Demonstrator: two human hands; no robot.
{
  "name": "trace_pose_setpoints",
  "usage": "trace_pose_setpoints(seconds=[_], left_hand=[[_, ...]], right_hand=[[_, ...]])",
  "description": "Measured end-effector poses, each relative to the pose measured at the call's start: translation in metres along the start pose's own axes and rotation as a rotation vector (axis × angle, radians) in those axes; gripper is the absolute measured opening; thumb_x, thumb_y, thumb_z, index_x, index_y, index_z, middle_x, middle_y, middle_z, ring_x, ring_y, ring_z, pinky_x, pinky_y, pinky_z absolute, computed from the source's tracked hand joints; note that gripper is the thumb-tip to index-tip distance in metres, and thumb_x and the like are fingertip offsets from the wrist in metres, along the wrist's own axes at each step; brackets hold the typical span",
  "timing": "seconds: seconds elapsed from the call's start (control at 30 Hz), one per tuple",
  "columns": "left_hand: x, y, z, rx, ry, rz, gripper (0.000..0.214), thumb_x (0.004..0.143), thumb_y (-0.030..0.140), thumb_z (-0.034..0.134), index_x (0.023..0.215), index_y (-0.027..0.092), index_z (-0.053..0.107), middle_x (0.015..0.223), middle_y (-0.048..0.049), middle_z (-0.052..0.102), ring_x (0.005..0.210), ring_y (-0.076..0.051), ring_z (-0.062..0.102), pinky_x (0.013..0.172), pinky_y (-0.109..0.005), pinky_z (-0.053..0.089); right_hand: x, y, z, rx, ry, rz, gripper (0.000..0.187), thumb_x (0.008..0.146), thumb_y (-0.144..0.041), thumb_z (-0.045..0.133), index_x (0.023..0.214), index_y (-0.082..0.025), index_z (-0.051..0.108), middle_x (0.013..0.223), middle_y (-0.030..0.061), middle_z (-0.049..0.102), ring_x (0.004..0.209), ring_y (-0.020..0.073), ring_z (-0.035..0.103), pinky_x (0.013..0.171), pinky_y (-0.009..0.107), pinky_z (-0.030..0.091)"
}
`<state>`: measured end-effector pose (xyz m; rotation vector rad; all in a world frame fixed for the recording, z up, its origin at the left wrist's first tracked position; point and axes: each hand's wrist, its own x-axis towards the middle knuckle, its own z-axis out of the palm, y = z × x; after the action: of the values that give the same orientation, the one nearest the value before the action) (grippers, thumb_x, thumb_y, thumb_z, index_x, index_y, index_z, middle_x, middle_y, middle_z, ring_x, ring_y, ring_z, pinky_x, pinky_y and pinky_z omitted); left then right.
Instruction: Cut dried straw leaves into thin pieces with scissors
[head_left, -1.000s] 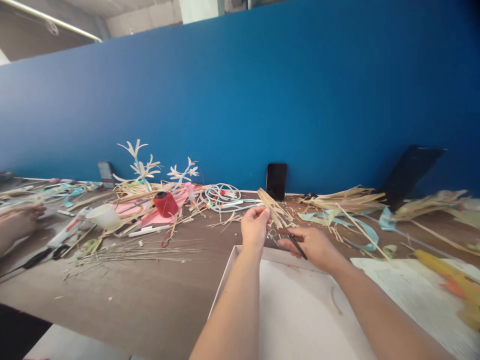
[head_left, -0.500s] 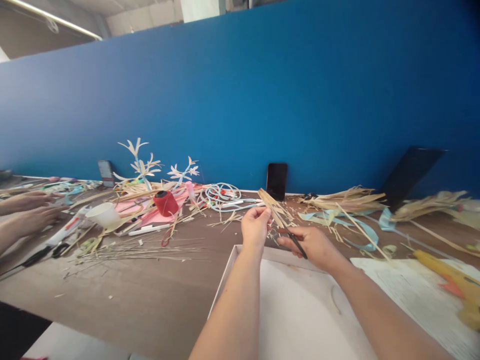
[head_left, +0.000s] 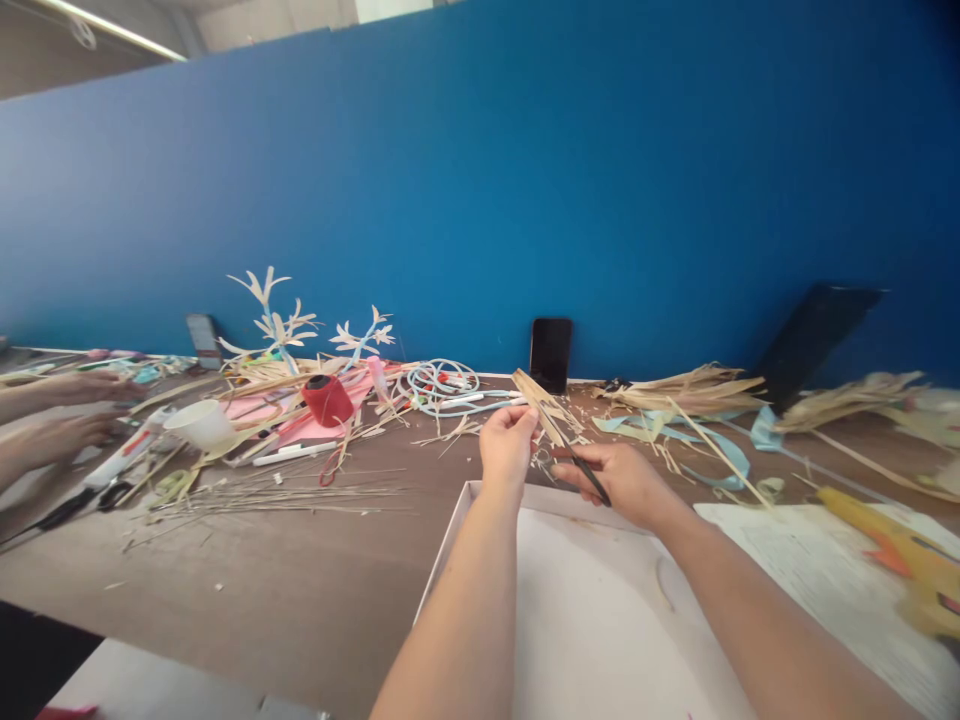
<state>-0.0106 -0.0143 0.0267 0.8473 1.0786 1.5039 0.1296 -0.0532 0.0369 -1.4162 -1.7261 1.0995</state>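
Centrally in the head view, the upright black phone (head_left: pixel 550 356) served as the landmark. In front of it and to its left, the left hand (head_left: pixel 504 445) was closed in a pinch on a pale husk strip (head_left: pixel 541 404), which slanted up toward the phone's lower left corner. In front of the phone and to its right, the right hand (head_left: pixel 624 482) gripped a dark slim tool (head_left: pixel 592 480); its far end met the strip in view, though actual contact could not be confirmed. A white tray (head_left: pixel 600 610) lay nearer than the phone, beneath both forearms. Dried husks (head_left: pixel 694 390) lay to the phone's right, with a yellow glue gun (head_left: pixel 874 540) farther right and nearer. Left of the phone stood a red spool (head_left: pixel 328 402); well beyond it, a co-worker's hands (head_left: pixel 64 440) were visible, their grip indeterminable.
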Motion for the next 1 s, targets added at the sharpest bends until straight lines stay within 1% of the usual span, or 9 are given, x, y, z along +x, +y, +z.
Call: trace_pose_setpoints(seconds=[0.23,0.43,0.53,0.7,0.8,1.0], left_hand=[[-0.001,0.001,0.0,0.026,-0.012,0.005,0.016,0.068,0.027,0.062,0.077,0.013,0.062,0.058,0.0001,0.056,0.051,-0.007,0.049,0.042,-0.015,0.034],[-0.001,-0.001,0.0,0.047,-0.031,0.025,0.016,0.068,0.027,0.062,0.075,0.013,0.062,0.055,0.0011,0.054,0.048,-0.006,0.046,0.042,-0.016,0.035],[-0.001,-0.001,0.0,0.066,-0.04,0.023,0.017,0.067,0.028,0.064,0.075,0.014,0.063,0.054,0.0016,0.053,0.048,-0.006,0.046,0.043,-0.016,0.034],[-0.003,-0.001,0.001,0.077,-0.04,0.008,0.018,0.066,0.029,0.064,0.075,0.013,0.064,0.052,0.002,0.052,0.046,-0.006,0.045,0.043,-0.017,0.034],[-0.003,-0.001,0.001,0.086,-0.042,0.01,0.019,0.066,0.03,0.064,0.075,0.013,0.064,0.052,0.0021,0.051,0.046,-0.006,0.044,0.043,-0.017,0.034],[-0.003,0.0,0.0,0.104,-0.04,0.021,0.019,0.066,0.031,0.064,0.073,0.013,0.064,0.051,0.0022,0.051,0.045,-0.005,0.042,0.043,-0.017,0.034]], right_hand=[[0.004,0.01,0.001,0.046,-0.001,-0.024,0.049,0.064,-0.047,0.068,0.101,-0.014,0.068,0.047,-0.0044,0.048,0.043,0.0097,0.039,0.045,0.023,0.033],[0.004,0.011,0.001,0.034,-0.03,-0.038,0.049,0.068,-0.048,0.065,0.103,-0.013,0.067,0.048,-0.0028,0.051,0.045,0.0109,0.043,0.048,0.024,0.035],[0.002,0.006,0.001,0.038,-0.029,-0.053,0.046,0.07,-0.049,0.064,0.099,-0.013,0.068,0.048,-0.0027,0.05,0.046,0.011,0.043,0.048,0.025,0.035],[-0.001,-0.003,0.0,0.027,-0.009,-0.053,0.042,0.067,-0.051,0.064,0.084,-0.013,0.07,0.046,-0.0022,0.048,0.045,0.0114,0.043,0.046,0.025,0.035],[-0.001,-0.003,0.0,0.01,0.008,-0.054,0.042,0.066,-0.052,0.065,0.082,-0.014,0.07,0.045,-0.0026,0.047,0.044,0.0109,0.042,0.045,0.024,0.034],[0.002,0.002,-0.001,-0.013,-0.001,-0.072,0.039,0.068,-0.051,0.063,0.08,-0.015,0.069,0.044,-0.0032,0.046,0.043,0.0103,0.041,0.045,0.024,0.033]])
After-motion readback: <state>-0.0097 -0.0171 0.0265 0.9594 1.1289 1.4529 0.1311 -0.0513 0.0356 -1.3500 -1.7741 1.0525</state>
